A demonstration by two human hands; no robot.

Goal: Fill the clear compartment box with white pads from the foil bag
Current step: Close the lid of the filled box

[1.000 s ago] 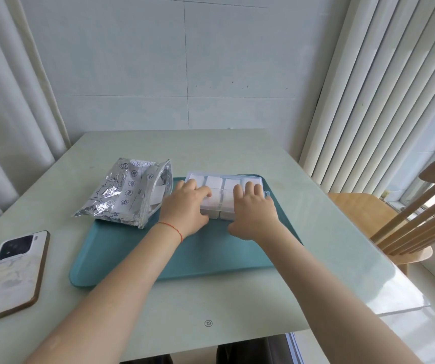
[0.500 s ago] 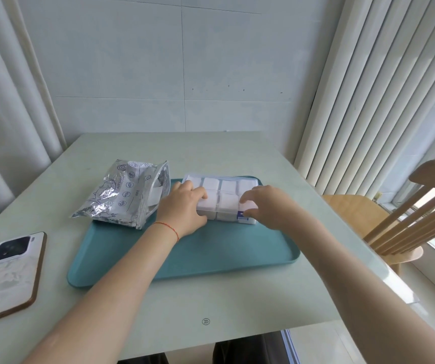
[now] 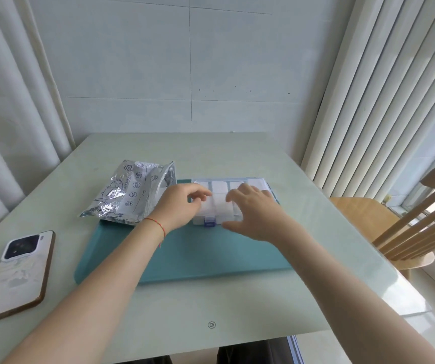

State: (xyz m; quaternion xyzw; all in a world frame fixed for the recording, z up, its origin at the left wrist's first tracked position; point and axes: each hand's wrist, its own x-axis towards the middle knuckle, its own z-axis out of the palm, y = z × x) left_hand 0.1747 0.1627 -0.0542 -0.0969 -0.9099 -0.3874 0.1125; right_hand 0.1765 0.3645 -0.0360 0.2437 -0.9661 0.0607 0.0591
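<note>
1. Part of the clear box (image 3: 220,203) is hidden by both hands; whether its lid is fully closed cannot be told.
2. White pads (image 3: 219,186) are seen in its compartments, and a small blue latch (image 3: 209,222) at the near edge.
3. The box lies on the teal tray (image 3: 198,256) – its long axis runs left to right, latch towards the person.
4. The left hand (image 3: 182,206) rests on the box's left end, fingers loosely bent.
5. The right hand (image 3: 255,211) is spread over the right end – fingers apart, nothing gripped.
6. The foil bag (image 3: 129,195) lies left of the box, mouth towards it.
</note>
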